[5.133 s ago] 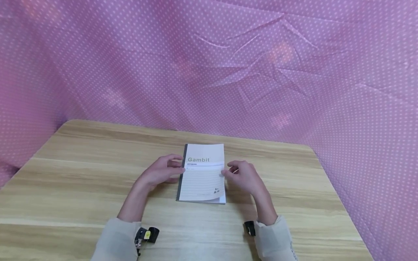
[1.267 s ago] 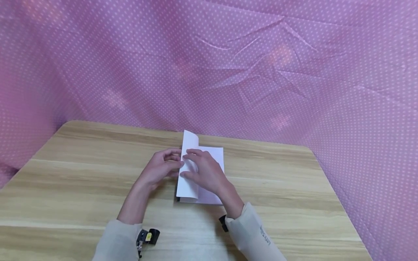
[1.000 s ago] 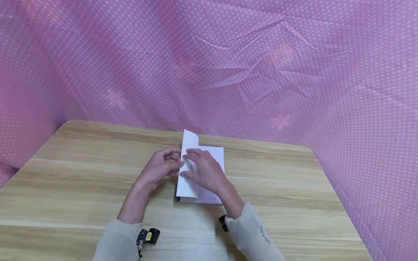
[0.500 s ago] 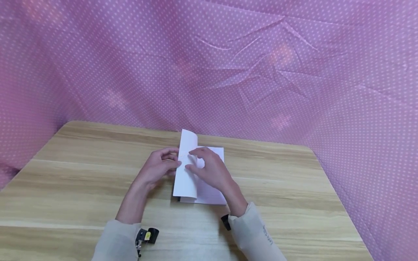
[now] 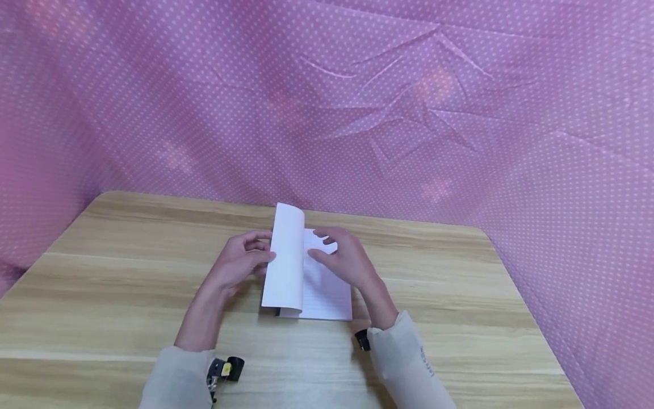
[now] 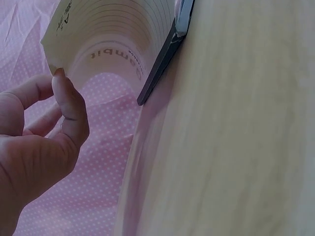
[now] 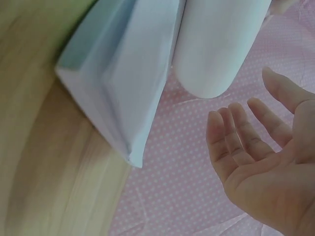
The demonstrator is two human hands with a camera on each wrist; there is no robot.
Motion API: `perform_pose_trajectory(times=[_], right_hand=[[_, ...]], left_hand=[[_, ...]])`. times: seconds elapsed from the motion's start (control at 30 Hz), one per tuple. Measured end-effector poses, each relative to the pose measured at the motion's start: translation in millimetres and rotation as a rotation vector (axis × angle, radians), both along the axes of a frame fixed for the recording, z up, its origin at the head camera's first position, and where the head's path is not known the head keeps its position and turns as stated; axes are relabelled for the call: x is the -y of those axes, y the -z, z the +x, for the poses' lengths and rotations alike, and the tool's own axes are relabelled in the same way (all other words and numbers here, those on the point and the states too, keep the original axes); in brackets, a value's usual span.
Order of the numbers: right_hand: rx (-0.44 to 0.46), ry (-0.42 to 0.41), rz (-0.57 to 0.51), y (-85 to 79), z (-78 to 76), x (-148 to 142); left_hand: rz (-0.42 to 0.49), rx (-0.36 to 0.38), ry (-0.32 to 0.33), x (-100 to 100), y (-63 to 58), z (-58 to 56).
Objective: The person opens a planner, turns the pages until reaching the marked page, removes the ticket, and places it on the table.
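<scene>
A notebook (image 5: 328, 292) lies on the table with its front cover (image 5: 286, 255) lifted and curled over to the left. My left hand (image 5: 240, 262) pinches the free edge of that cover between thumb and finger; the left wrist view shows the printed side of the cover (image 6: 110, 37) arching up from the dark spine (image 6: 160, 69). Above the lined page, my right hand (image 5: 347, 258) hovers with its fingers loosely bent and apart. In the right wrist view that hand (image 7: 261, 162) holds nothing and is clear of the curled cover (image 7: 216, 49).
The wooden table (image 5: 153, 272) extends around the notebook on all sides. A pink dotted cloth (image 5: 327, 113) hangs behind the table and at its sides. A small black camera (image 5: 235, 368) is worn on the left wrist, another (image 5: 362, 339) on the right.
The closed notebook's cover has been lifted and folded leftward. My right hand has let go of it and moved back right, while my left hand has drawn the cover edge slightly further left.
</scene>
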State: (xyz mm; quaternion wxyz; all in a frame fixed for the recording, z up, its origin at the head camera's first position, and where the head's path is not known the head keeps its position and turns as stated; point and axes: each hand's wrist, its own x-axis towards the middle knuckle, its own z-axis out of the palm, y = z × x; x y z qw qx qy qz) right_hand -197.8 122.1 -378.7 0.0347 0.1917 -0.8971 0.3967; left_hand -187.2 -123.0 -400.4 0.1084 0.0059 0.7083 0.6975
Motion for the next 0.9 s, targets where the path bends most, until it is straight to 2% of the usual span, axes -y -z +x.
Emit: perform_pose_trajectory(times=[0.2,0.4,0.67,0.9], right_hand=[[0.012,0.016,-0.005,3.6,-4.0,-6],[0.023,0.032,-0.025,8.3,-9.0,-13],[0.082,0.071,-0.038,10.6,-16.5,-23],[0.099,0.096,-0.063,16.8,-22.5,-30]], left_hand=[[-0.012,0.002,-0.013,3,-1.8,2.0],[-0.044,-0.035,-0.026,9,-3.1,4.0],[-0.068,-0.041,-0.050,17,-3.2,2.2],[-0.074,-0.046,-0.054,25,-3.0,3.9]])
